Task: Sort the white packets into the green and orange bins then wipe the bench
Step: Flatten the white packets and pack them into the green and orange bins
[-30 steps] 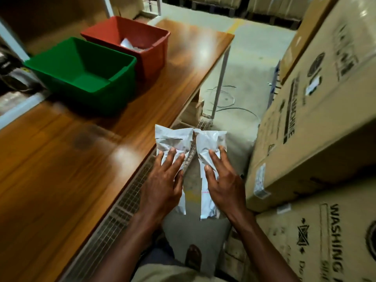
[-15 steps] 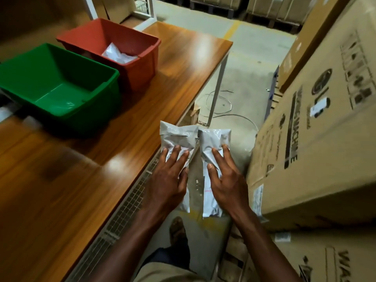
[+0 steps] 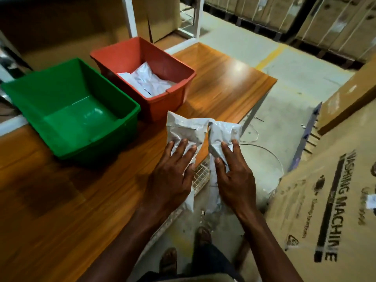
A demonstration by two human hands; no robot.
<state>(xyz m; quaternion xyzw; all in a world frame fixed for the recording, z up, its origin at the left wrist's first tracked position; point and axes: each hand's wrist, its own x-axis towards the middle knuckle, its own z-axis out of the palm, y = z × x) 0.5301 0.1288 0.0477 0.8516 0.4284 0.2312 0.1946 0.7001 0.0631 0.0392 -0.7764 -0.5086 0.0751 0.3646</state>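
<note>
Packets, two: left packet (image 3: 184, 129) in left hand (image 3: 171, 180) grip, right packet (image 3: 224, 132) in right hand (image 3: 234, 180) grip, hovering over near tabletop (image 3: 223, 82) edge. Green bin (image 3: 30, 94) sitting left, orange bin (image 3: 177, 94) holding more packets (image 3: 146, 81).

Glossy wood-grain bench (image 3: 223, 86), upper centre; smooth plastic green bin (image 3: 114, 135) and orange bin (image 3: 175, 98); crinkled shiny plastic packets (image 3: 187, 129); matt cardboard box (image 3: 329, 200), right.

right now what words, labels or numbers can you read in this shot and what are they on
"WASHING MACHINE": printed in big dark letters down the side of the cardboard box at right.
Smaller print and symbols on that box: too blurred to read.
White sticker at the box's right edge: unreadable.
White packets in the orange bin: a dark mark, no legible text.
</note>
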